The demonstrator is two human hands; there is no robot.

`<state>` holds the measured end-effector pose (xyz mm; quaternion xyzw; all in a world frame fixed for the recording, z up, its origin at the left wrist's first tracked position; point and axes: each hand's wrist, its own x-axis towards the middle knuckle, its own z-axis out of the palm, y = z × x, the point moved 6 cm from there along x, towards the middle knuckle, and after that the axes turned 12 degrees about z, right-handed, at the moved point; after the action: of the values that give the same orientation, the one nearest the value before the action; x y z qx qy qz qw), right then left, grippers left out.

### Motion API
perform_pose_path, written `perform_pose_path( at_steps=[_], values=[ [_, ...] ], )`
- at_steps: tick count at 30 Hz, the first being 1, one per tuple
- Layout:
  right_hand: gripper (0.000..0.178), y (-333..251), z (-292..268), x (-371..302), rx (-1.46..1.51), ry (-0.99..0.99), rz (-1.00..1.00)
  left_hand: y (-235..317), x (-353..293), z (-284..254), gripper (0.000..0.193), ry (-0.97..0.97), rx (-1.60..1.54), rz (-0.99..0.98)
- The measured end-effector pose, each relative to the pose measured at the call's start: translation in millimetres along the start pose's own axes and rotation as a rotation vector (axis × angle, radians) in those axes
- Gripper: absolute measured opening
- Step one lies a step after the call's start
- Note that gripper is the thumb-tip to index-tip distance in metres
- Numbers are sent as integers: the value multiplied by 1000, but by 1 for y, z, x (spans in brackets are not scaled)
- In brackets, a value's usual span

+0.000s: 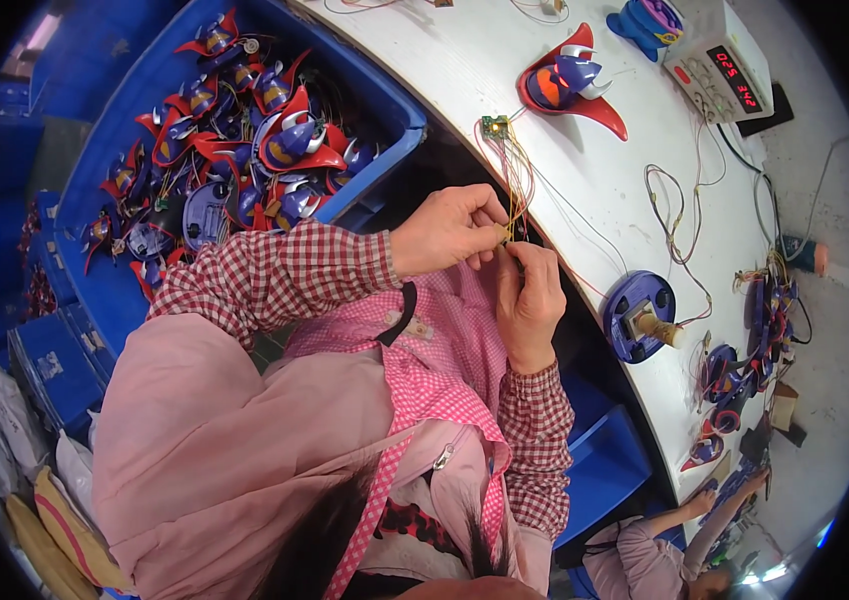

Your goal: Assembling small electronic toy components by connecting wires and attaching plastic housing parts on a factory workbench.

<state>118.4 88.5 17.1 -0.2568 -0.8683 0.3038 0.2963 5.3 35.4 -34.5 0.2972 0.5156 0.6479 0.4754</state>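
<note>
My left hand (pixel 450 230) is closed in a pinch just off the table edge, its fingers on the ends of thin wires. Close beside it, my right hand (pixel 532 300) pinches at the same wires (pixel 517 185), thumb against forefinger. These yellow, red and dark wires run up to a small green circuit board (pixel 495 127) on the table's rim. What exactly sits between the fingertips is too small to make out. Beyond the board lies a purple toy figure (pixel 567 80) with silver horns and a red cape. Further right, thin leads reach a round purple toy base (pixel 635 318) holding a tan cylindrical part (pixel 658 330).
A blue bin (pixel 400 150) heaped with similar toy figures stands on the left. On the white table (pixel 585 190) are a power supply (pixel 720 65) with a lit red display, loose cables (pixel 685 215) and more purple parts (pixel 725 370). Another person (pixel 635 560) works at lower right.
</note>
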Motion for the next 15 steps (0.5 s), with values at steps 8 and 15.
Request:
perform_pose_path(
  at_steps=[8,15],
  values=[
    [25,-2,2,-3,-30,42,-35,-2,-1,0,13,18,-41,8],
    [26,1,3,-4,-34,48,-40,-3,1,0,13,27,-80,-12]
  ],
)
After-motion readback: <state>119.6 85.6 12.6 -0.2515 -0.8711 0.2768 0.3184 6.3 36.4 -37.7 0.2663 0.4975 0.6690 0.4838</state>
